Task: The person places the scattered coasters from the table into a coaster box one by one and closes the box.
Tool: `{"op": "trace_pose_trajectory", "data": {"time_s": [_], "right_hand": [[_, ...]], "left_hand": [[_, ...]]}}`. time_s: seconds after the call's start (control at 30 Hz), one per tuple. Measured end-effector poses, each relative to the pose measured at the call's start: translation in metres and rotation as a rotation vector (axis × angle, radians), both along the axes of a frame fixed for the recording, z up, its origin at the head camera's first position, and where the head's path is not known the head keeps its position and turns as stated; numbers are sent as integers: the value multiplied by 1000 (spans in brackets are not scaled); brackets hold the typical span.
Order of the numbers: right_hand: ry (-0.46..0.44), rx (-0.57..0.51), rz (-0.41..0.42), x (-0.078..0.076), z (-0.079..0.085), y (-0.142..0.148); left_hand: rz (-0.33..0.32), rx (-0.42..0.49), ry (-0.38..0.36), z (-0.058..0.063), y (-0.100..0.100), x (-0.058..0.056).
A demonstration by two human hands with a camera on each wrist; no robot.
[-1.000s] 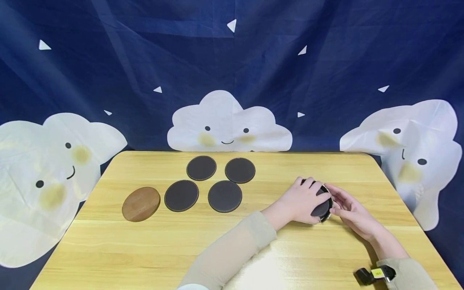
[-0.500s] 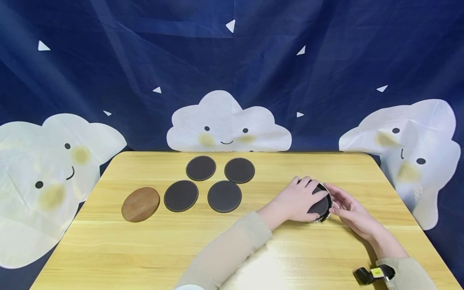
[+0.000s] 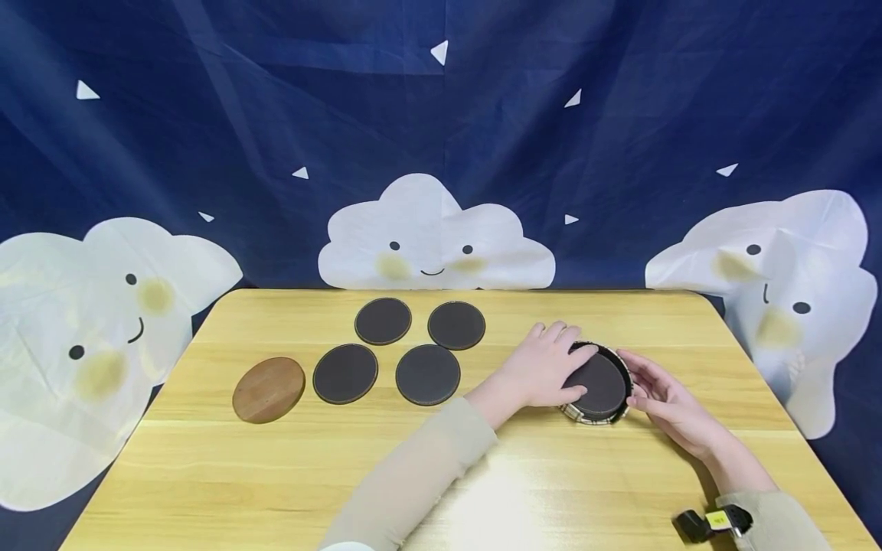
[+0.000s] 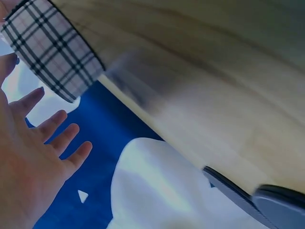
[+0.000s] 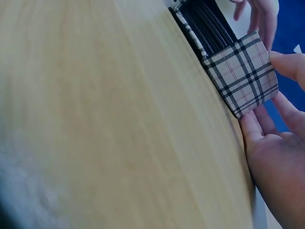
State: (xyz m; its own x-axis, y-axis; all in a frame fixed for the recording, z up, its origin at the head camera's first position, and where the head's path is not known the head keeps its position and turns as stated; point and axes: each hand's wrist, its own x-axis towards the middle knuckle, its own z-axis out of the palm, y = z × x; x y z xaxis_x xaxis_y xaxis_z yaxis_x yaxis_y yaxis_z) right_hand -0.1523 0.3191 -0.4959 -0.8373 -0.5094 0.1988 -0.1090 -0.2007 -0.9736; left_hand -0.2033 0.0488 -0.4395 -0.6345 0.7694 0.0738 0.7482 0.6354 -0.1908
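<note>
A round coaster holder with a plaid outer wall (image 3: 594,418) (image 5: 245,76) stands on the right part of the table. Inside it lies a stack of black coasters (image 3: 601,387), whose edges show in the right wrist view. My right hand (image 3: 671,402) holds the holder's right side, thumb and fingers against the plaid wall. At the holder's left edge is my left hand (image 3: 540,373), its fingers spread and loosely bent, with nothing held. In the left wrist view that left hand (image 4: 35,152) appears beside the plaid holder (image 4: 55,52), apart from it.
Several black round coasters lie flat left of centre: two at the back, one coaster (image 3: 456,325) among them, and two nearer, including a coaster (image 3: 344,373). A brown wooden disc (image 3: 269,390) lies farther left. A dark blue cloth (image 3: 441,138) with clouds hangs behind the table.
My left hand has moved left off the top of the coaster stack, uncovering the coasters inside the holder. The right hand stays on the holder.
</note>
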Motion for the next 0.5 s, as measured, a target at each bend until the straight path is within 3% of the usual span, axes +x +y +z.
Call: {"op": "trace_pose_trajectory", "data": {"time_s": [0.5], "right_hand": [[2, -27, 11, -1, -1, 0]], "left_hand": [[99, 56, -29, -6, -41, -13]]}}
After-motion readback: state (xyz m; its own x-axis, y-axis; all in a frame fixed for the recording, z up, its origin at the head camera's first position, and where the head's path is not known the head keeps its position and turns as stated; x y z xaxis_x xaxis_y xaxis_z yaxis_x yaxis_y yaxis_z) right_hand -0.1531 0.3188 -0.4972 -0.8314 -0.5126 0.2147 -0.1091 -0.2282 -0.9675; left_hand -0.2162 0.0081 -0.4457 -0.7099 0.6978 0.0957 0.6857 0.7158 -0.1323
